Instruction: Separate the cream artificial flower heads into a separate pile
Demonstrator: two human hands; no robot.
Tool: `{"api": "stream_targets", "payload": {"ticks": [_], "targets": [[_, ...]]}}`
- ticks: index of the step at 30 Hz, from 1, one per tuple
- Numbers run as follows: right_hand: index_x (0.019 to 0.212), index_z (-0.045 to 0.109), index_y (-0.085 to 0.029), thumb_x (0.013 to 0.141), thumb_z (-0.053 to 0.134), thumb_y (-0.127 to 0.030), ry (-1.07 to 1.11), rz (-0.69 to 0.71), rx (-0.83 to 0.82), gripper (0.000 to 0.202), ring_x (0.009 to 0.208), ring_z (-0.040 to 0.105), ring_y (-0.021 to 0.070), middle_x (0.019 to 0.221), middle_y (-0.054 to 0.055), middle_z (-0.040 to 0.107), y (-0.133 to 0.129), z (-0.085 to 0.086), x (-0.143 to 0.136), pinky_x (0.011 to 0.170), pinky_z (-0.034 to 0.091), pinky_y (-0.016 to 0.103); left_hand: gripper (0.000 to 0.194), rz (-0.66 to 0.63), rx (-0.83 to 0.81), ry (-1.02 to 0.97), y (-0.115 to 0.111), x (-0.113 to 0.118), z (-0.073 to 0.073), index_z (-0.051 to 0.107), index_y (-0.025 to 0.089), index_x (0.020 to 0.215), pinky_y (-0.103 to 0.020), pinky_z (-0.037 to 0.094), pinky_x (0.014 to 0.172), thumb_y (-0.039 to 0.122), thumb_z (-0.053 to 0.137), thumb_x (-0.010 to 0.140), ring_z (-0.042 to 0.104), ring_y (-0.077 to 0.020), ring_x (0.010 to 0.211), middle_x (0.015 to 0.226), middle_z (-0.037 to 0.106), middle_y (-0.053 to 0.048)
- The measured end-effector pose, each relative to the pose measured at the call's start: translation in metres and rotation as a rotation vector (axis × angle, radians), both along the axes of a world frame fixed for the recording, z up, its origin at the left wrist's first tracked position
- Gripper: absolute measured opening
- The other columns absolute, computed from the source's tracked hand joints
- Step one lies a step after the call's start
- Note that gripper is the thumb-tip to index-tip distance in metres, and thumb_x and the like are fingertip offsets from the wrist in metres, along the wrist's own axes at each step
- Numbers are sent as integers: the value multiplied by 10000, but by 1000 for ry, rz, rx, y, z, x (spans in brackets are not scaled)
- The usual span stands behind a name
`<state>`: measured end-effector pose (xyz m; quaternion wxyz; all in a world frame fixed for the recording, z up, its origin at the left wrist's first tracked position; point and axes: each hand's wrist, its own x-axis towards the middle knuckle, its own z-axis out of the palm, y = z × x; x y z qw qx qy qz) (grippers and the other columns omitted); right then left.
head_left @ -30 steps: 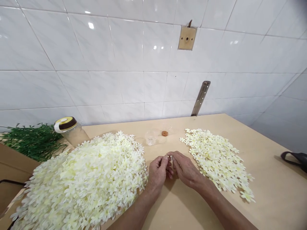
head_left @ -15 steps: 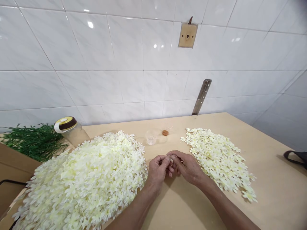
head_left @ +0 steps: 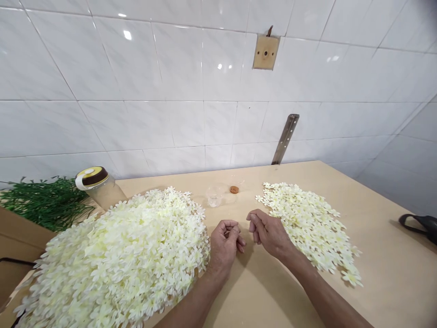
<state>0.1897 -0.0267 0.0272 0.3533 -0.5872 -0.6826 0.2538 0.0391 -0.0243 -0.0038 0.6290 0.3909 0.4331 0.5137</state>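
Over the middle of the table, my left hand [head_left: 226,242] is closed, thumb pressed against the forefinger. Whatever lies in that pinch is too small to make out. A short gap to the right, my right hand [head_left: 268,231] is also closed, its fingers curled in, and I cannot see what they hold, if anything. On the left a large heap of white artificial flowers [head_left: 136,255] reaches close to my left wrist. Beyond my right hand spreads a thinner layer of the same white flowers [head_left: 314,223].
A clear plastic cup [head_left: 214,199] and a small brown disc [head_left: 234,189] sit behind my hands. Far left are a bottle [head_left: 107,193] with a yellow-and-brown lid, green artificial foliage [head_left: 44,202] and a cardboard box [head_left: 20,241]. A black strap [head_left: 418,223] lies at the right.
My hands, which were touching at the fingertips, have come apart. The right hand has moved slightly up and to the right; the left has stayed nearly in place.
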Motion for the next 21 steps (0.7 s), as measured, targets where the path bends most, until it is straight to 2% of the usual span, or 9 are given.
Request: {"api": "stream_targets", "payload": {"ticks": [3,5,11,16,18,21], "targets": [[814,550,-222,1006,279,-441,-162,-81,95,398,467,527,135,548,-32,560,3,1,9,546,427,264,299,-1,13,28,-1,0,0,562,152,879,-216,423,414,406,670,764,496,-102,371,506,598,16],[779,542,-221,1003,283,-438,-190,-88,122,404,490,524,140,539,-27,540,3,-1,10,551,420,265,303,-3,26,34,-1,0,-1,566,154,871,-216,426,414,418,670,762,499,-102,373,508,598,15],[934,575,-212,986,313,-402,67,85,-71,328,435,494,104,661,-26,573,2,-12,4,437,418,225,315,0,33,42,1,1,-5,568,154,866,-208,410,396,433,670,760,487,-97,357,495,597,16],[1068,521,-208,960,320,-408,209,1,-82,304,408,446,70,784,-16,577,2,-14,0,364,407,200,303,2,35,43,0,0,-3,569,153,865,-212,411,399,419,668,760,494,-102,359,496,599,12],[1108,493,-216,960,309,-454,250,-13,-117,335,391,419,66,765,-31,555,2,-12,-1,319,385,189,274,0,38,43,0,0,-1,568,152,872,-212,412,403,392,652,772,497,-102,363,500,599,14],[1046,507,-211,954,307,-526,239,-20,-144,383,339,400,66,683,-50,538,0,-7,-2,274,351,186,231,-3,39,48,-1,0,-1,565,150,881,-215,420,409,351,629,787,502,-104,369,503,597,17]]}}
